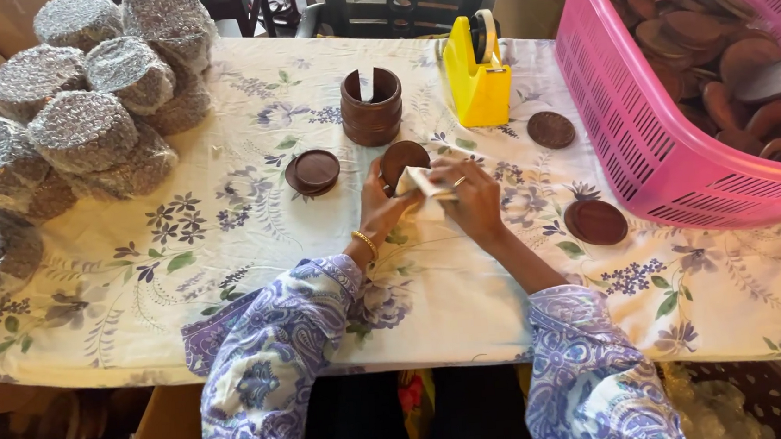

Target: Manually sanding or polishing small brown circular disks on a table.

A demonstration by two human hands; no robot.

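So, looking down from the head camera, we've got both hands meeting in the middle of the worktop [227,260], which is covered in a floral cloth. Our left hand [378,202] is curled around a round dark wooden coaster [402,160], holding it tilted up off the cloth, with a gold bangle [364,242] on that wrist. Our right hand [474,199] is closed in a pinch on a pale cloth [425,189] pressed against the lower edge of the coaster, so the two hands are touching the same piece. Just left of the hands sits a small stack of coasters [313,171], and behind them stands a round wooden holder [372,107] with a slot cut in its side. Next to that, to the right, is a yellow tape dispenser [477,69]. A single carved disc [551,129] lies near the dispenser, and another smooth coaster [596,221] lies close to our right forearm. The pink basket [625,136] on the right is full of more dark wooden discs. On the far left there's a pile of wrapped bundles [80,114] in bubble wrap, well apart from the hands.
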